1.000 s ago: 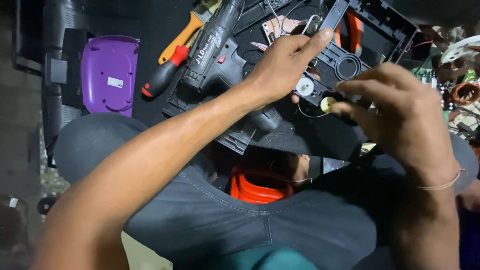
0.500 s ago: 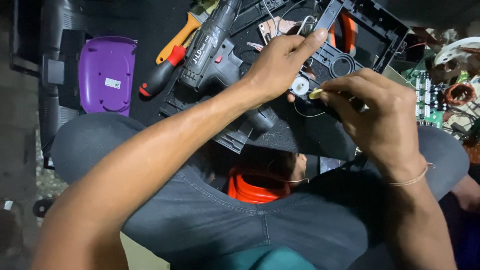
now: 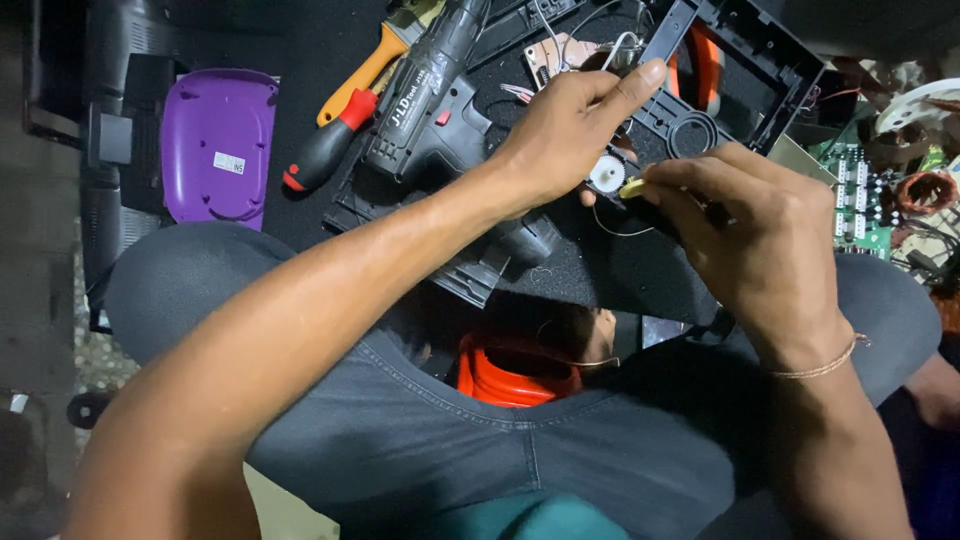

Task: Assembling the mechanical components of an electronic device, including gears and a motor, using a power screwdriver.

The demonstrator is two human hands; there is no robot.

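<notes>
1. Black plastic frame point(image 3: 745, 75) lies at the far side, on a dark mat point(image 3: 600, 270) above the knees. Its long axis runs from near-left to far-right, and the open rectangular end points far-right.
2. At the near-left end of the frame sits a small white gear point(image 3: 606, 174), facing up to the camera.
3. The left hand point(image 3: 560, 135) rests on this end of the frame. The index finger is stretched along the frame edge toward far-right, the other fingers are curled down beside the gear; the thumb I cannot see clearly.
4. The right hand point(image 3: 770, 240) pinches a small yellow tip point(image 3: 632, 187) between thumb and first fingers, just beside the gear. The fingers are pressed together. Whether it is a tool or a part, I cannot tell.
5. To do this step well, in my judgement, the left hand should press the frame flat so it does not turn, and the right hand should bring the tip straight and slowly, with small force, because the gear and the thin wires point(image 3: 615, 225) near it look delicate.
6. To the left lie a black drill point(image 3: 430, 110), a screwdriver with orange and red handle point(image 3: 345, 105) and a purple cover point(image 3: 215, 145). A green circuit board point(image 3: 860, 205) is at the right, and an orange thing point(image 3: 515, 375) is between the legs.
</notes>
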